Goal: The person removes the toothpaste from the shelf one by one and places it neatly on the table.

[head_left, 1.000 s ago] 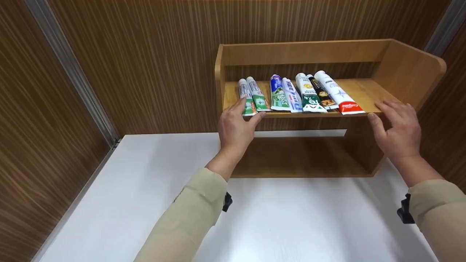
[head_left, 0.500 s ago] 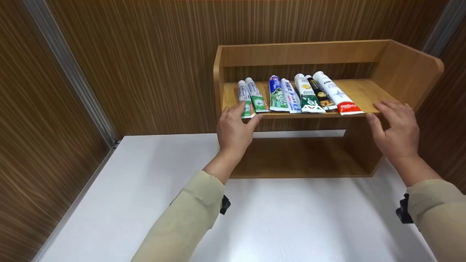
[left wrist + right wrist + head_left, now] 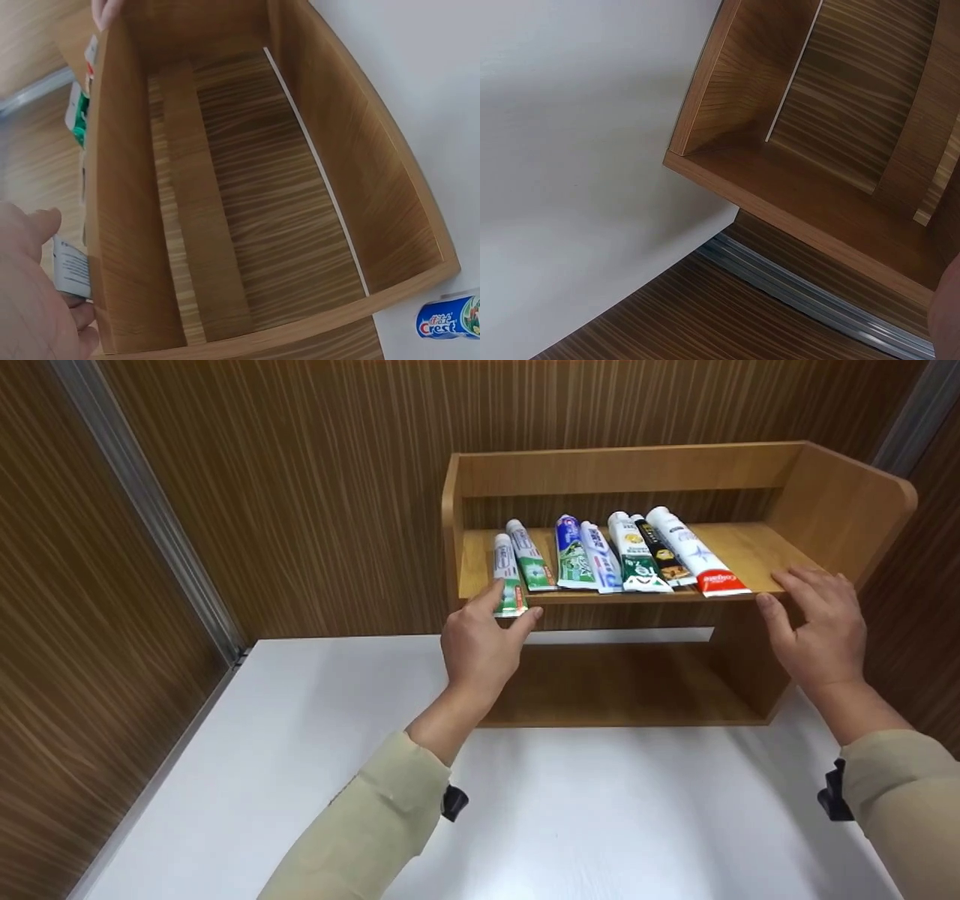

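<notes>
My left hand (image 3: pixel 480 649) pinches the bottom end of the leftmost toothpaste tube (image 3: pixel 509 574), white and green, between thumb and fingers. That tube sticks out past the front edge of the wooden shelf (image 3: pixel 622 598); its flat end (image 3: pixel 72 268) also shows in the left wrist view. Beside it lies a matching green and white tube (image 3: pixel 532 556). At the right, my right hand (image 3: pixel 819 619) rests on the upper board's front corner, fingers on top and thumb at the edge. Nearest to it is a white tube with a red end (image 3: pixel 697 551).
Between these lie a blue-green tube (image 3: pixel 575 553), a white-blue one (image 3: pixel 601 556), a white-green one (image 3: pixel 637 553) and a black one (image 3: pixel 664 551). A blue Crest pack (image 3: pixel 450 318) lies on the white table (image 3: pixel 555 810) by the shelf's lower left corner.
My left hand has drawn the leftmost tube toward me, so it juts out over the shelf's front edge. My right hand and the other tubes have stayed in place.
</notes>
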`<state>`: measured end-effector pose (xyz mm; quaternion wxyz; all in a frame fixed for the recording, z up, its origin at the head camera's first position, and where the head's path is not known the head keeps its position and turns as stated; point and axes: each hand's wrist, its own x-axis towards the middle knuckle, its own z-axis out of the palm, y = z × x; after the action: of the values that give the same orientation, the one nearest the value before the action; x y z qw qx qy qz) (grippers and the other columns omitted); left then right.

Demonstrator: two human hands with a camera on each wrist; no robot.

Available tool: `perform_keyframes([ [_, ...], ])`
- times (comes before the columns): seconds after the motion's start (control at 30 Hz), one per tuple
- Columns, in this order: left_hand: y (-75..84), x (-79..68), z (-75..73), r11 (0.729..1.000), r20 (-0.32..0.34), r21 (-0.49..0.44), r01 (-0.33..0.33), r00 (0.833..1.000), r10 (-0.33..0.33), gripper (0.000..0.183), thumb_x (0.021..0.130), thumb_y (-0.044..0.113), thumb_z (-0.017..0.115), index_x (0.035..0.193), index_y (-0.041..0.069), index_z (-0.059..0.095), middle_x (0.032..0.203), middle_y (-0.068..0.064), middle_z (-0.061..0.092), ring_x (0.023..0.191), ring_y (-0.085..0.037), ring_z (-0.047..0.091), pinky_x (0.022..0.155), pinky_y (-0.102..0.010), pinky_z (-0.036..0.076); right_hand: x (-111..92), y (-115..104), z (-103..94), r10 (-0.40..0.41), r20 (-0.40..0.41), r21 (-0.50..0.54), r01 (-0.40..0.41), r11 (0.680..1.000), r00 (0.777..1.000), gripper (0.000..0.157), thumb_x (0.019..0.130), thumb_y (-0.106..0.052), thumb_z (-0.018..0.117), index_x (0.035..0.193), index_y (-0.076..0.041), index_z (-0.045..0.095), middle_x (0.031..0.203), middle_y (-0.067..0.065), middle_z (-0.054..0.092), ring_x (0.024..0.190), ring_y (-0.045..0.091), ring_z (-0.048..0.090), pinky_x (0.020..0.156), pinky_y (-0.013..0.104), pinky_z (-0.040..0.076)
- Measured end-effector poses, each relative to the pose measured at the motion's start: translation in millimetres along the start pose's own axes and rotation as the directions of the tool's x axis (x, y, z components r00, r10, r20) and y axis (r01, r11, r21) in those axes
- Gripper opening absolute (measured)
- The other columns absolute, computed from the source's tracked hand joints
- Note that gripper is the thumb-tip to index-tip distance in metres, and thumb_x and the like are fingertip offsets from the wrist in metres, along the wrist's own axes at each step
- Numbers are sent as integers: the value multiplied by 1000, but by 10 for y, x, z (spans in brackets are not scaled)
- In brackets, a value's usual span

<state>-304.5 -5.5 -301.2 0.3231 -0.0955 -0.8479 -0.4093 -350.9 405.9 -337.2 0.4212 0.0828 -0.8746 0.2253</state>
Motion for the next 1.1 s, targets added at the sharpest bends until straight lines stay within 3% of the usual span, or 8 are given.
perform_keyframes([
  [0.3,23,-89,-66,997,16,-68,37,999,-36,64,80,40,80,132,7,61,116,-3,70,97,-12,67,76,-17,53,-4,2,-3,-2,2,-4,2,1000,1000,43,96,-35,59,133,-13,61,139,11,55,134,28,42,119,38,12],
  [0.6,-34,-27,-15,977,34,-192,88,996,-82,73,76,46,81,134,9,59,113,3,70,89,-5,65,70,-19,54,-6,6,11,-24,-16,-6,24,1000,1000,43,95,-35,60,133,-14,61,137,12,56,133,29,43,119,40,12],
  [0.83,-18,32,41,973,93,-178,144,987,-129,80,77,50,79,141,10,52,124,1,65,97,-7,66,74,-13,52,-5,0,6,-7,-2,-5,7,1000,1000,44,96,-35,59,134,-14,60,138,12,55,135,28,42,120,40,11],
  [1.1,-20,57,70,949,138,-249,194,977,-164,78,81,42,78,144,8,48,127,-3,64,99,-7,65,76,-15,53,-10,-5,1,3,4,-10,-3,1000,1000,45,96,-36,58,135,-14,60,139,11,55,135,27,41,120,39,11],
])
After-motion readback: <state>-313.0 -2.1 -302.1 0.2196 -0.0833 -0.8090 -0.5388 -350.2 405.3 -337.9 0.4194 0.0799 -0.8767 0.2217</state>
